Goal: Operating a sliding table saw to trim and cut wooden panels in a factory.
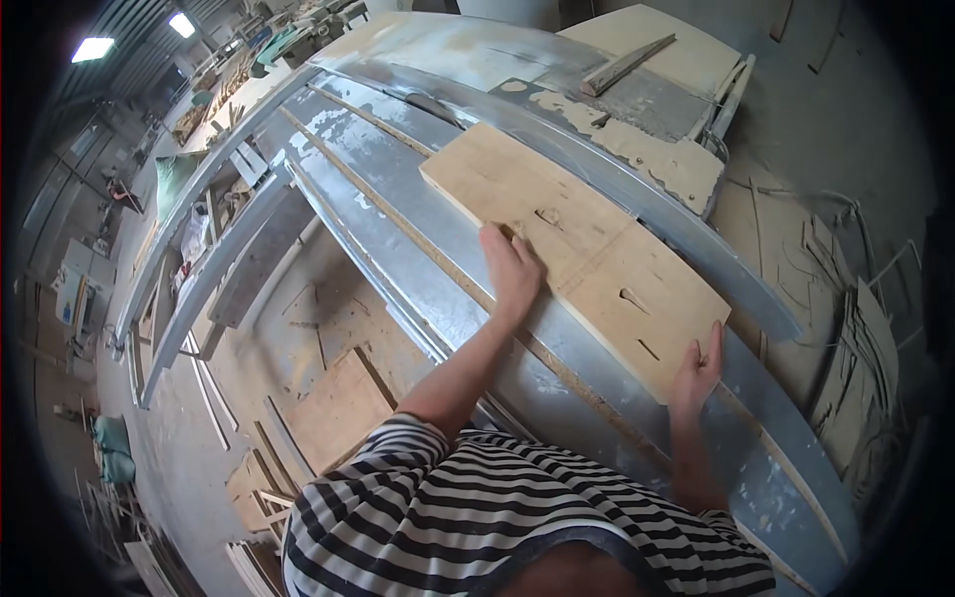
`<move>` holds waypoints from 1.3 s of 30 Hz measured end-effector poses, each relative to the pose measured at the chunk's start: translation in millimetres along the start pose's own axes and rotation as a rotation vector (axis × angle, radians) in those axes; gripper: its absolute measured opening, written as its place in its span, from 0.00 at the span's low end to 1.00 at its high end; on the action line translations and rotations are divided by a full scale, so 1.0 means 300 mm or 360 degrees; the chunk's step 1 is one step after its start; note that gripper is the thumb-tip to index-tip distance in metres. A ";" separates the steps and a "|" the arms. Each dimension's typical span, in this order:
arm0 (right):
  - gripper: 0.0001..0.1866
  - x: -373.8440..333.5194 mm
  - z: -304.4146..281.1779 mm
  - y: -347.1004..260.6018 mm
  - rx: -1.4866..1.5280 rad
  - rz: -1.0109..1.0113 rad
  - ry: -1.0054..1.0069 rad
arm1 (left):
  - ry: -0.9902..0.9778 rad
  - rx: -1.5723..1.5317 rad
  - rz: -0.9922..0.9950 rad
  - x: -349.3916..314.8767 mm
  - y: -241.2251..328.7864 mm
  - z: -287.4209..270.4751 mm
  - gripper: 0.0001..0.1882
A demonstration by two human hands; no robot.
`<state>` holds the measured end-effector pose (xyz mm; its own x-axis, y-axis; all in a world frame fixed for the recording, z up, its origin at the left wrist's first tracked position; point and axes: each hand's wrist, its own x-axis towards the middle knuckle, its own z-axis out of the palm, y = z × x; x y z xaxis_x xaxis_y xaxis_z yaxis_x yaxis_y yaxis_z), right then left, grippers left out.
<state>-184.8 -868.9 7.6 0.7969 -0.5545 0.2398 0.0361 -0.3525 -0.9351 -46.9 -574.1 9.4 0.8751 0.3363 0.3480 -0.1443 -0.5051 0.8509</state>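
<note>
A pale wooden board (pixel 587 224) with dark knots lies slantwise across a grey metal table (pixel 438 239). A thin line crosses the board's middle; I cannot tell whether it is a joint between two pieces. My left hand (pixel 512 271) grips the board's near long edge around its middle, its fingertips curled over the top. At the right end, my right hand (pixel 696 376) holds the corner, thumb and fingers against the edges. Whatever lies under the board is hidden.
Brown strips (pixel 388 227) run lengthwise along the metal table. A raised metal rail (pixel 686 254) borders its far side. Beyond it lies a loose wood offcut (pixel 627 65). Scrap wood (pixel 856 348) is heaped at the right, and a flat panel (pixel 338 413) rests on the floor at the left.
</note>
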 end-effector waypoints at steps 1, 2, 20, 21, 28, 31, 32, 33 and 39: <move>0.28 -0.010 0.002 -0.007 -0.0059 -0.0041 -0.0029 | 0.0094 0.0277 -0.0055 0.005 0.000 0.042 0.31; 0.28 -0.026 0.008 -0.014 -0.0041 -0.0100 -0.0022 | 0.0197 0.0260 0.0000 0.017 -0.013 0.053 0.31; 0.19 0.275 -0.050 0.026 -0.0261 -0.1047 -0.0737 | 0.0170 0.0129 -0.0018 0.120 -0.065 0.188 0.32; 0.19 0.313 -0.045 0.020 -0.0235 -0.1213 -0.0904 | 0.0159 0.0157 -0.0046 0.126 -0.058 0.197 0.32; 0.17 0.399 0.079 -0.023 -0.0173 -0.1572 -0.1010 | 0.0353 0.0272 -0.0078 0.165 -0.073 0.240 0.32; 0.15 0.405 0.130 -0.043 -0.0138 -0.1587 -0.1025 | 0.0258 0.0178 -0.0113 0.212 -0.122 0.221 0.32; 0.15 0.405 0.154 -0.049 -0.0090 -0.1589 -0.1023 | 0.0343 0.0249 -0.0046 0.235 -0.139 0.215 0.31; 0.15 0.407 0.181 -0.053 -0.0111 -0.1596 -0.1043 | 0.0417 0.0330 0.0026 0.260 -0.154 0.209 0.30; 0.14 0.407 0.307 -0.071 -0.0030 -0.1556 -0.1026 | 0.0324 0.0327 -0.0022 0.378 -0.232 0.152 0.28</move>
<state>-32.8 -859.7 33.0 0.5933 0.4419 0.6728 0.7982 -0.4313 -0.4206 83.3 -537.0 -28.3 0.7626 0.4863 0.4265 -0.0183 -0.6429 0.7657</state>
